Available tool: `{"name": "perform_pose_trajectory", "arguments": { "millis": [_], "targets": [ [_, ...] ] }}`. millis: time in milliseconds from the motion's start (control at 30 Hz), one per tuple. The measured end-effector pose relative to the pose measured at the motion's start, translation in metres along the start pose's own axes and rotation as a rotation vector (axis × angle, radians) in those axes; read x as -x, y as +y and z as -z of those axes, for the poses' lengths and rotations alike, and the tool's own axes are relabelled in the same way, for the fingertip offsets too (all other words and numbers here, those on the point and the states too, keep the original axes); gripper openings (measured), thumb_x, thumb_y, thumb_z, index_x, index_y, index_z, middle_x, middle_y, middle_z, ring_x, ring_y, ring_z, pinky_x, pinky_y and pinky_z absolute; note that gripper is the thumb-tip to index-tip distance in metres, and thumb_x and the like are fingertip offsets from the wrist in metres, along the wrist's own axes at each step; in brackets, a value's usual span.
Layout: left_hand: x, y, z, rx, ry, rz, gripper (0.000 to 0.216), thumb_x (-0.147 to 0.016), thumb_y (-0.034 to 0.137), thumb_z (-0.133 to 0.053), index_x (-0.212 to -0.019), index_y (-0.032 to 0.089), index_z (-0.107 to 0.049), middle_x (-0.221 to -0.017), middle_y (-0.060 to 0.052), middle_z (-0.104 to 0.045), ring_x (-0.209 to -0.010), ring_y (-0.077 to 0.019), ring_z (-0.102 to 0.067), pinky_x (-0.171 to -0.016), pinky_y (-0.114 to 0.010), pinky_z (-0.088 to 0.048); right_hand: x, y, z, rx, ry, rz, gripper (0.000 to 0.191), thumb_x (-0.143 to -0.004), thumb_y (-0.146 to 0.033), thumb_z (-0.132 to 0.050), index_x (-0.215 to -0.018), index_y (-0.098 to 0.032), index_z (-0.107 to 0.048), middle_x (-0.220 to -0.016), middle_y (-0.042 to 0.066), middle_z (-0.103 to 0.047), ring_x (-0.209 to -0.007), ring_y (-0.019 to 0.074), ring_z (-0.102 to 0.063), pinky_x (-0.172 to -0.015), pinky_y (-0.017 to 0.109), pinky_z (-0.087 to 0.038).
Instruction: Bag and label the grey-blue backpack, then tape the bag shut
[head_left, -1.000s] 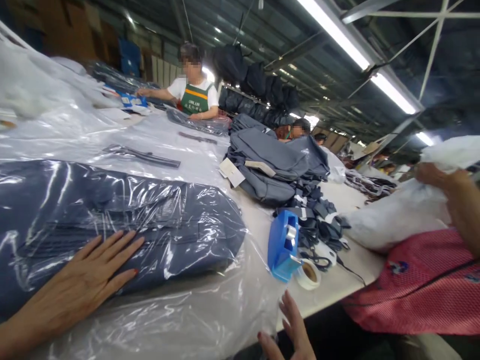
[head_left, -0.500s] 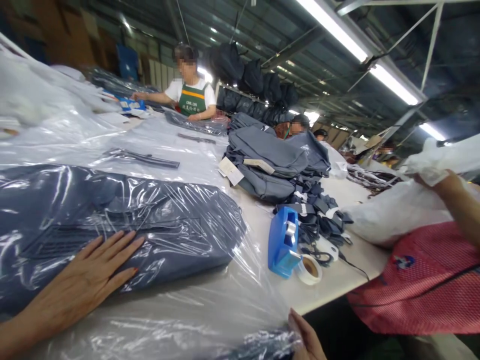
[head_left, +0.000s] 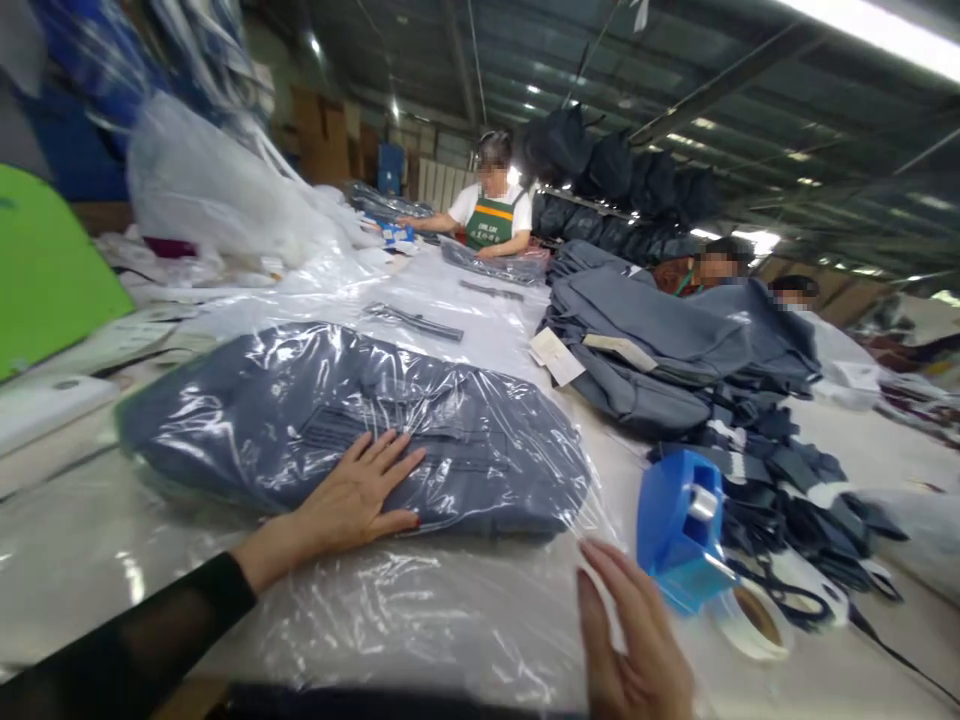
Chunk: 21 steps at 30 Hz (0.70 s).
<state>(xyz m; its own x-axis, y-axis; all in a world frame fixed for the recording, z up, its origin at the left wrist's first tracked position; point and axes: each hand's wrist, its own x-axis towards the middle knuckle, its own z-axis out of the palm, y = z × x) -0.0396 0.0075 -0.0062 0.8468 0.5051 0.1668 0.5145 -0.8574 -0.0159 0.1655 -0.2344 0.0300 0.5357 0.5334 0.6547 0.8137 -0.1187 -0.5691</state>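
At the near side of the table [head_left: 885, 440], the right hand [head_left: 634, 635] angled upward, thumb and fingers curved toward each other by the plastic's [head_left: 450, 600] edge; whether they pinched it could not be told. The left hand [head_left: 360, 495] lay palm down, fingers slightly spread, on the wrapped grey bag [head_left: 352, 400], its dark sleeve [head_left: 150, 630] slanting in from the lower left. That bag lay mid-table. Rightward sat a tape roll [head_left: 727, 625], a blue dispenser [head_left: 667, 520], straps [head_left: 750, 475] and a pile of bags [head_left: 660, 325]. Beyond, a co-worker [head_left: 491, 225] stood; dark bags [head_left: 615, 160] hung below the roof.
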Motion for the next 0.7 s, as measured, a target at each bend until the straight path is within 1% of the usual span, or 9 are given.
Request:
{"name": "perform_pose_trajectory", "arguments": {
  "millis": [33,100,167,267,367,467,600,667,700],
  "targets": [
    [0.000,0.001,0.002,0.005,-0.015,0.007,0.081,-0.085,0.075,-0.032,-0.144,0.020,-0.035,-0.149,-0.016,-0.035,-0.138,-0.0345,-0.031,-0.110,-0.054,-0.025,-0.009,-0.006,-0.022,0.042,-0.119,0.227,0.027,-0.093,-0.029,-0.049,-0.116,-0.026,-0.064,-0.119,0.006,-0.065,-0.107,0.0224,-0.061,-0.092,0.039,-0.049],
    [0.002,0.003,0.003,0.005,-0.029,0.001,0.082,-0.085,0.074,-0.035,-0.144,0.018,-0.035,-0.149,-0.019,-0.034,-0.139,-0.0365,-0.030,-0.110,-0.056,-0.025,-0.020,-0.012,-0.064,0.174,-0.320,0.509,0.032,-0.096,-0.024,-0.043,-0.124,-0.025,-0.059,-0.130,0.006,-0.059,-0.119,0.0235,-0.054,-0.100,0.042,-0.043],
    [0.007,0.003,0.002,-0.013,-0.029,-0.042,0.080,-0.084,0.070,-0.044,-0.144,0.018,-0.034,-0.149,-0.021,-0.034,-0.138,-0.0382,-0.029,-0.109,-0.058,-0.024,-0.020,-0.007,-0.096,0.303,-0.418,0.619,0.035,-0.096,-0.032,-0.044,-0.128,-0.025,-0.056,-0.134,0.008,-0.056,-0.124,0.0283,-0.049,-0.102,0.048,-0.038],
    [0.018,-0.003,-0.002,-0.057,0.026,-0.142,0.077,-0.084,0.060,-0.056,-0.146,0.024,-0.029,-0.149,-0.019,-0.034,-0.138,-0.0384,-0.029,-0.109,-0.061,-0.021,-0.010,0.012,-0.119,0.424,-0.475,0.647,0.047,-0.092,-0.035,-0.053,-0.136,-0.023,-0.048,-0.140,0.010,-0.050,-0.129,0.0318,-0.044,-0.105,0.050,-0.033],
    [0.026,-0.008,-0.006,-0.087,0.091,-0.168,0.075,-0.085,0.057,-0.057,-0.147,0.028,-0.027,-0.150,-0.018,-0.033,-0.138,-0.0389,-0.029,-0.109,-0.062,-0.020,-0.006,0.025,-0.120,0.471,-0.490,0.698,0.054,-0.089,-0.029,-0.058,-0.140,-0.021,-0.042,-0.143,0.012,-0.046,-0.131,0.0327,-0.041,-0.106,0.051,-0.030],
    [0.029,-0.009,-0.007,-0.098,0.086,-0.161,0.076,-0.084,0.056,-0.059,-0.146,0.028,-0.026,-0.149,-0.021,-0.032,-0.137,-0.0406,-0.029,-0.107,-0.064,-0.023,-0.012,0.021,-0.110,0.449,-0.465,0.743,0.047,-0.092,-0.028,-0.053,-0.137,-0.018,-0.044,-0.140,0.013,-0.049,-0.128,0.0323,-0.043,-0.105,0.051,-0.031],
    [0.027,-0.007,-0.006,-0.087,0.071,-0.162,0.076,-0.083,0.055,-0.062,-0.145,0.027,-0.028,-0.149,-0.021,-0.031,-0.137,-0.0411,-0.030,-0.107,-0.065,-0.022,-0.010,-0.012,-0.083,0.301,-0.413,0.770,0.041,-0.097,-0.029,-0.044,-0.134,-0.013,-0.046,-0.136,0.015,-0.052,-0.130,0.0281,-0.042,-0.107,0.050,-0.028],
    [0.027,-0.007,-0.006,-0.078,0.074,-0.158,0.076,-0.083,0.055,-0.061,-0.145,0.028,-0.028,-0.149,-0.021,-0.032,-0.137,-0.0410,-0.031,-0.108,-0.064,-0.022,0.008,-0.032,-0.074,0.172,-0.439,0.839,0.042,-0.095,-0.037,-0.048,-0.129,-0.012,-0.051,-0.127,0.013,-0.059,-0.123,0.0251,-0.049,-0.105,0.043,-0.032],
    [0.028,-0.007,-0.006,-0.076,0.077,-0.156,0.076,-0.083,0.056,-0.061,-0.145,0.028,-0.027,-0.149,-0.021,-0.032,-0.137,-0.0410,-0.031,-0.108,-0.064,-0.022,0.021,-0.041,-0.073,0.093,-0.429,0.876,0.037,-0.094,-0.038,-0.049,-0.122,-0.014,-0.056,-0.118,0.011,-0.064,-0.115,0.0225,-0.054,-0.102,0.039,-0.034]
  ]
}}
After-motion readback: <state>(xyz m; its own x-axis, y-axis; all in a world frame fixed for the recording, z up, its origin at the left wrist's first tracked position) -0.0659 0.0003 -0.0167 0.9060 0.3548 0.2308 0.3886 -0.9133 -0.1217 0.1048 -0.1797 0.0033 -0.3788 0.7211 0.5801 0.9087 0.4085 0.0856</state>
